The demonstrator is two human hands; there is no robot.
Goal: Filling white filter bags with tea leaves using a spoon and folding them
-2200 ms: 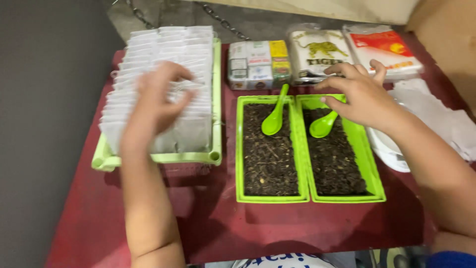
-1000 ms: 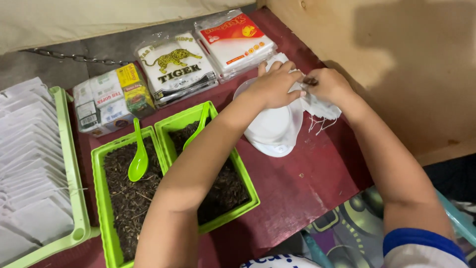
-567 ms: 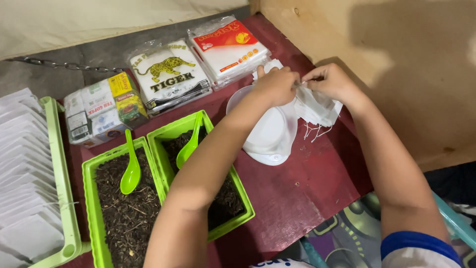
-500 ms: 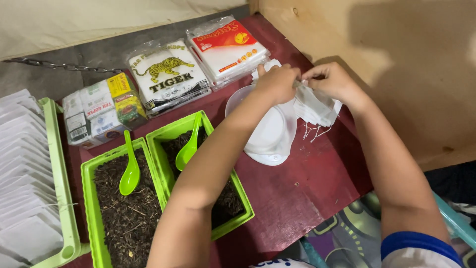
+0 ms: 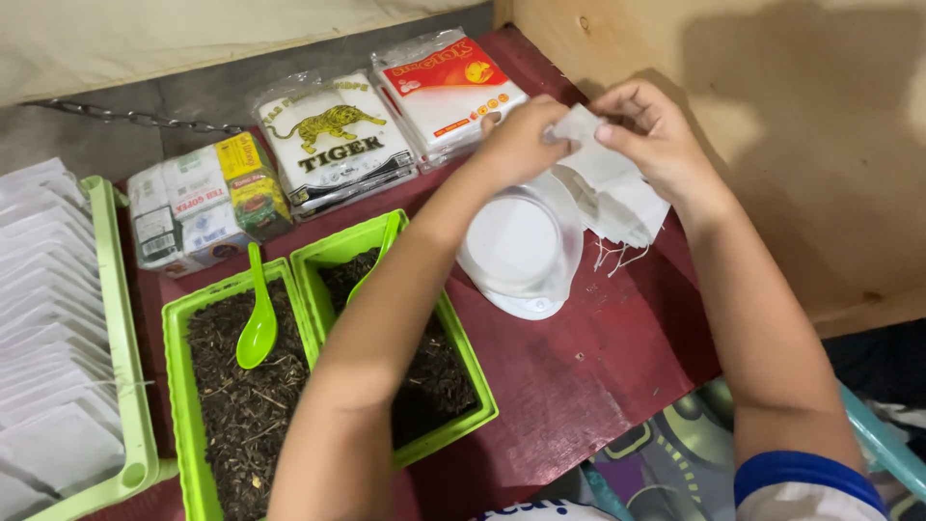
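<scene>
Right now both hands meet at about one o'clock over the red surface [image 5: 617, 357]: the left hand [image 5: 521, 145] and right hand [image 5: 656, 135] pinch one thin white paper bag [image 5: 588, 130] between fingers closed narrowly on its top edge, above a loose pile of bags [image 5: 627, 207] and a white bowl [image 5: 516, 251]. A hard tug could tear the flimsy paper, and dangling strings might drag neighbouring bags off the pile. Compared with half a second back, the bag sits higher and the hands closer together.
</scene>
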